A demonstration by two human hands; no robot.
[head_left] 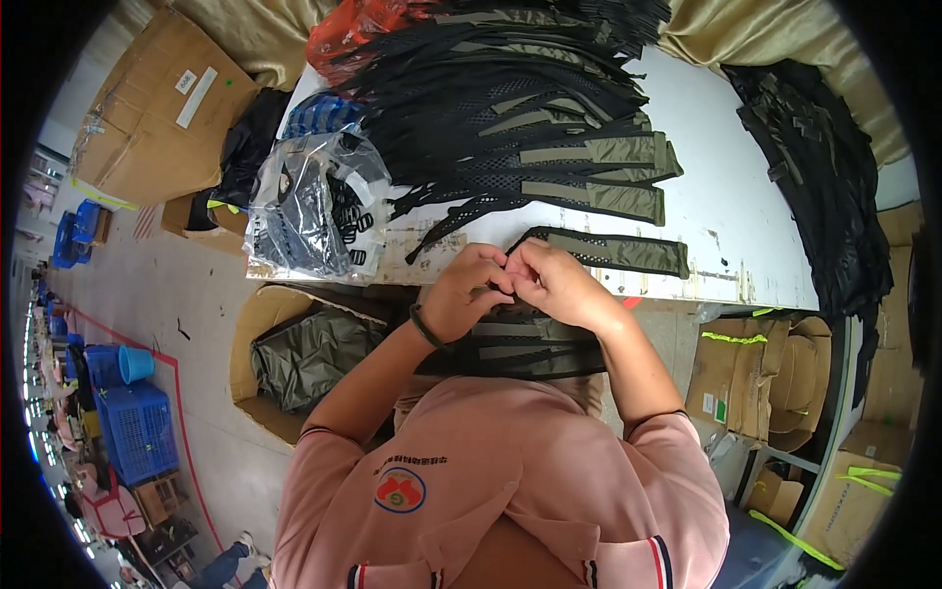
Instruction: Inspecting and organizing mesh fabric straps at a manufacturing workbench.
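Observation:
My left hand point(469, 292) and my right hand point(559, 283) meet at the table's front edge, fingertips pinched close together. An olive and black mesh strap point(628, 253) lies along the edge, and its black end curls in behind my right hand's fingers. Something small and dark shows between the fingertips of my left hand, too hidden to name. More olive and black straps point(535, 346) rest across my lap, below both hands. Just beyond the hands, a large pile of similar mesh straps point(491, 108) spreads over the white table point(731, 196).
A clear plastic bag point(319, 206) of black buckles sits at the table's left corner. Beneath it stands an open carton point(242, 363) holding dark green fabric point(319, 358). Black straps point(819, 187) hang at the right. Cardboard boxes point(736, 378) fill a shelf at lower right.

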